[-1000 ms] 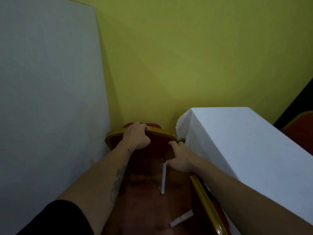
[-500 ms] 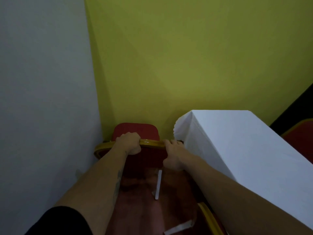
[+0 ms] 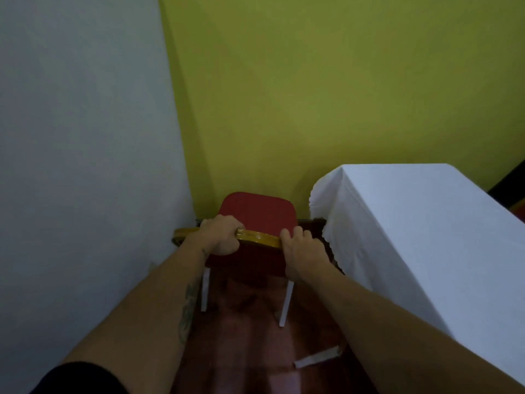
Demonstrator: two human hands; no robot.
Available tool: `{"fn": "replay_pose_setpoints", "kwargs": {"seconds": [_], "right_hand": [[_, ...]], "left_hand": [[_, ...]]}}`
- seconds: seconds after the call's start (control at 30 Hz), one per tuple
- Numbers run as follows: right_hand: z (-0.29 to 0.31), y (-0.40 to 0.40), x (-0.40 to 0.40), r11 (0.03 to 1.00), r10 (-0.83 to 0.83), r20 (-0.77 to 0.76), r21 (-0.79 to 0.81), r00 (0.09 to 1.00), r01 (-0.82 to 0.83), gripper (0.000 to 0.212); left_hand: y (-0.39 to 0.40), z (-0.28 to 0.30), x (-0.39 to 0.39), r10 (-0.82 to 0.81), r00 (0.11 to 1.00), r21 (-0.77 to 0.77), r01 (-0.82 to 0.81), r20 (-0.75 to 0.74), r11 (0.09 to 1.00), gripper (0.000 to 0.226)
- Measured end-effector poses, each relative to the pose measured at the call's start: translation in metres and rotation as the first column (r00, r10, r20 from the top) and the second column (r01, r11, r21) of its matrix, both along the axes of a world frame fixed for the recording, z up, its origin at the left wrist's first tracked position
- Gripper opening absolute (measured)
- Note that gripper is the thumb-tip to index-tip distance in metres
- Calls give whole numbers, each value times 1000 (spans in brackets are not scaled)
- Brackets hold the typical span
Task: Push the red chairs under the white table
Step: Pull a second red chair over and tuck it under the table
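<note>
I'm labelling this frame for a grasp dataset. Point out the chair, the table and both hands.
Chair [image 3: 257, 207]: head view, on the red seat.
Table [image 3: 420, 211]: head view, on its white cloth top.
Left hand [image 3: 223, 234]: head view, on the knuckles.
Right hand [image 3: 302, 250]: head view, on its back.

left hand [image 3: 220, 236]: fingers curled over the gold top rail of the red chair [image 3: 257, 211], palm down, closed grip | right hand [image 3: 302, 251]: clasped on the same rail, just beside the left, fingers over the top | both forearms extended forward, bare; left forearm tattooed, black sleeve at upper arm
</note>
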State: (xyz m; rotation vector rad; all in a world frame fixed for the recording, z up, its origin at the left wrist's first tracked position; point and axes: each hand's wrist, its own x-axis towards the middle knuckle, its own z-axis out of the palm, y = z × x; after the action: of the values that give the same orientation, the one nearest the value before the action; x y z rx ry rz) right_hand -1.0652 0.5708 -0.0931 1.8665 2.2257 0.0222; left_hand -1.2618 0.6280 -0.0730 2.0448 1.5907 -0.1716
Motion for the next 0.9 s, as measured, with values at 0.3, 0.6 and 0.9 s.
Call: {"fn": "replay_pose_setpoints", "kwargs": {"seconds": [0.3,0.6,0.9], "right_hand": [[-5,-54,-28,1000,6,-88,-25,996,-8,51],[-8,-70,-22,979,-149,-236,-169,960,110,36],[-3,-95,-23,996,-37,-184,-86,982,21,29]], "left_hand": [[-37,17,-21,37,985,145,-13,-167,989,47],[-98,1,2,814,92,-326,-886,574,330,53],[-109,-14,68,825,42,-448,-824,564,348,66]]}}
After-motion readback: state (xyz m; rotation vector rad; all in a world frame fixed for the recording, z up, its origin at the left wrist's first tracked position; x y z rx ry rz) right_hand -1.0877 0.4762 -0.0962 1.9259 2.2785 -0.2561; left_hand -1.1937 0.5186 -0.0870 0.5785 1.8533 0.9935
